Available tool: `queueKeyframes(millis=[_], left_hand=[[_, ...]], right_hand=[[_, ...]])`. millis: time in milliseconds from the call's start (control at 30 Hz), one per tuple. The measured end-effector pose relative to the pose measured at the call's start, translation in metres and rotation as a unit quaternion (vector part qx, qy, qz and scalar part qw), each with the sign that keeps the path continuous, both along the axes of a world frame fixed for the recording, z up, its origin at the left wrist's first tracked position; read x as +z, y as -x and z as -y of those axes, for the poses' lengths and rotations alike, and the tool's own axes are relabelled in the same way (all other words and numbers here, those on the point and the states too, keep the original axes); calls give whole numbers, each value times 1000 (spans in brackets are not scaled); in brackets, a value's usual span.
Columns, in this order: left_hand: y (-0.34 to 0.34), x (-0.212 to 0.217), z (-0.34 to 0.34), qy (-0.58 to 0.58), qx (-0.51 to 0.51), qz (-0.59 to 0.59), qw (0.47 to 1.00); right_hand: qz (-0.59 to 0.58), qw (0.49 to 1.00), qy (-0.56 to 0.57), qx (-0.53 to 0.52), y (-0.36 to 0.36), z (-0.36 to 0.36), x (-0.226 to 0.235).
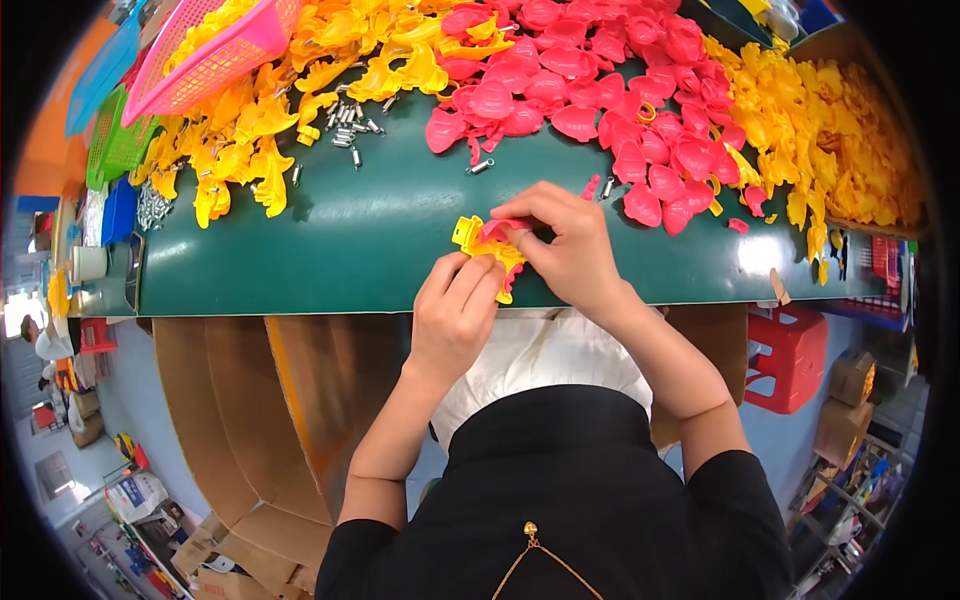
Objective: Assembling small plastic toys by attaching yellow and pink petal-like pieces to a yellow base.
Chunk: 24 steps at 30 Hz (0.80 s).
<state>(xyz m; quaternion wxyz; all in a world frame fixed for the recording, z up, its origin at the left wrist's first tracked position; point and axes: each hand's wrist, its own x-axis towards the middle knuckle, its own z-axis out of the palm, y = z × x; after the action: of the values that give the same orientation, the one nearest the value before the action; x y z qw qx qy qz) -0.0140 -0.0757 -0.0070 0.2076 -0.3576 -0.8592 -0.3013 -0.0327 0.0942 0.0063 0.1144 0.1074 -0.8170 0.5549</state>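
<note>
Close to the near edge of the green tabletop, both hands meet at one small yellow plastic part point(466, 233) with pink pieces on it. My left hand point(455, 308) is closed round its lower left side. The fingers of my right hand point(568, 245) pinch a curved pink plastic piece point(497, 229) against its upper side. My fingers hide much of the join between the two. Beyond the hands lie a small metal spring point(481, 166) and a little pink part point(591, 187).
Heaps of pink shell pieces point(575, 122) and yellow parts point(262, 115) cover the far side. Metal springs point(348, 124) lie loose among them. A pink basket point(215, 65) stands upper left, a cardboard box point(235, 400) below the table, a red stool point(790, 355) at right.
</note>
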Motion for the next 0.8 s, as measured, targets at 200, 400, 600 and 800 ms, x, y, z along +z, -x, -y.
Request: queueKeyframes(millis=[200,400,600,800], left_hand=[[0,1,0,3,3,-7,1000],[1,1,2,7,2,-7,1000],[0,2,1,4,-2,4,1000],[-1,-1,-1,23,-5,-27,999]], right_hand=[[-79,989,-125,-31,-2,2,4],[-102,963,-244,-46,-4,7,9],[-95,951,-295,-12,-2,4,14],[-127,955,-269,-3,6,-3,8]])
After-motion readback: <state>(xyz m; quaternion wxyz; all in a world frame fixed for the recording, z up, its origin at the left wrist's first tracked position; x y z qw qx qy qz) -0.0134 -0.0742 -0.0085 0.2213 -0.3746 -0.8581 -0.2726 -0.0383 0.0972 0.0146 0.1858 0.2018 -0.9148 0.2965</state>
